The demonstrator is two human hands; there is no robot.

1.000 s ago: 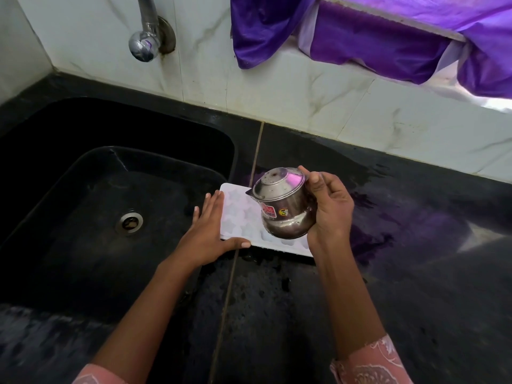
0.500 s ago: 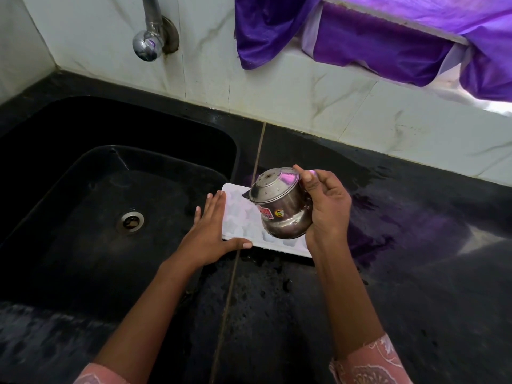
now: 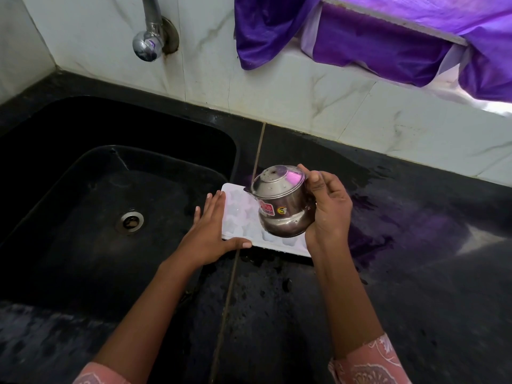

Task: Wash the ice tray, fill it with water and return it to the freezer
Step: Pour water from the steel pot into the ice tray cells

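A white ice tray [image 3: 240,214] lies flat on the black counter just right of the sink. My left hand [image 3: 212,234] rests against the tray's left end, fingers straight and thumb along its near edge. My right hand [image 3: 328,206] grips a small steel pot [image 3: 282,202] with a red sticker, held tilted over the tray's right half with its mouth toward the tray. The pot hides part of the tray. I cannot make out any water stream.
A black sink [image 3: 83,167] with a metal drain [image 3: 132,221] lies to the left. A chrome tap [image 3: 148,37] juts from the marble wall above it. The wet black counter [image 3: 415,259] stretches right. A purple cloth [image 3: 360,37] hangs at the window.
The pot has tipped a little further over the tray. Both hands stay nearly where they were.
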